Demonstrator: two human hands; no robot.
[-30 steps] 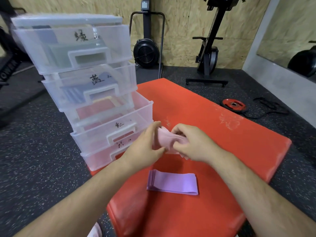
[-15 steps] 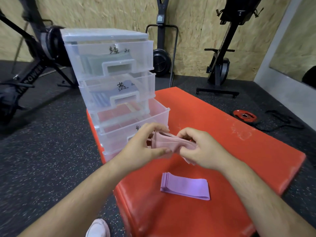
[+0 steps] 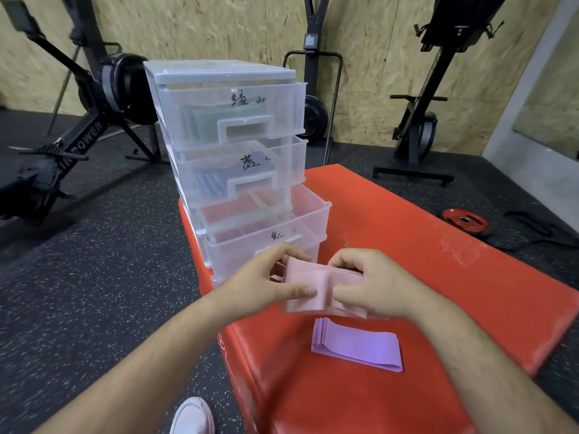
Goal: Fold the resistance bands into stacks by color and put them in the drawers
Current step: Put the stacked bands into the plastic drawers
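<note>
- Head view: your left hand and right hand both grip the pink band, thumbs pinching its near face, holding it in the air just in front of the drawer unit.
- The band looks folded over, with a crease running between your thumbs; it is not in a drawer yet.
- The purple stack lies flat on the red mat, nearer to you than the drawer unit and just below your hands.
- The third drawer stands pulled out of the unit, with reddish bands showing inside; the lowest drawer is mostly hidden behind your hands.
- To do this fold well, I'd say line up the edges before pressing the crease, keep both thumbs flat on it, and don't let go until the layers sit square.
- Pick the drawer by color; the labels are handwritten and I can't read which one suits pink.
- Against half a second ago: the band has opened out flatter and wider between your hands, where it was bunched tight.
- The drawer unit now sits more centered and fuller in view, and your shoe shows on the floor near the mat's corner.
</note>
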